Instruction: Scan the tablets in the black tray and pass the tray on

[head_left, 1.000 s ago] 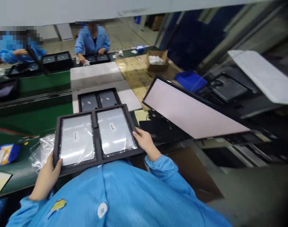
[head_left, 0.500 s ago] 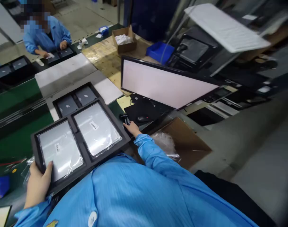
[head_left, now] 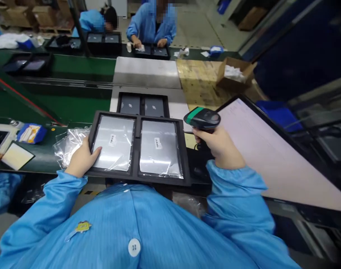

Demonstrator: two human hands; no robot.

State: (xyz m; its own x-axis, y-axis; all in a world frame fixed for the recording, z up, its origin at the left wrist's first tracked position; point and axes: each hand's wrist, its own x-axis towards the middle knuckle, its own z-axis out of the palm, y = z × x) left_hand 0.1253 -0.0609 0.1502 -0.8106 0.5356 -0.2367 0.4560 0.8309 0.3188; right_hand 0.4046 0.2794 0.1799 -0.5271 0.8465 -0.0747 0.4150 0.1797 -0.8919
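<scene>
Head view: the black tray's [head_left: 136, 147] near edge is hidden by the blue smock. The left hand [head_left: 82, 160] grips its left rim, thumb on a wrapped panel [head_left: 113, 142]. The right hand [head_left: 220, 147] is closed around a barcode scanner [head_left: 202, 118], its handle hidden, just beside the tray's right edge, with the monitor [head_left: 271, 157] close on the right.

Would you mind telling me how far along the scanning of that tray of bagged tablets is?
Done: both bagged tablets sit in the black tray, labels up. In hand: left hand steadies the tray, right hand grips the barcode scanner beside it. Left: the scanner is not yet over either label.
</scene>
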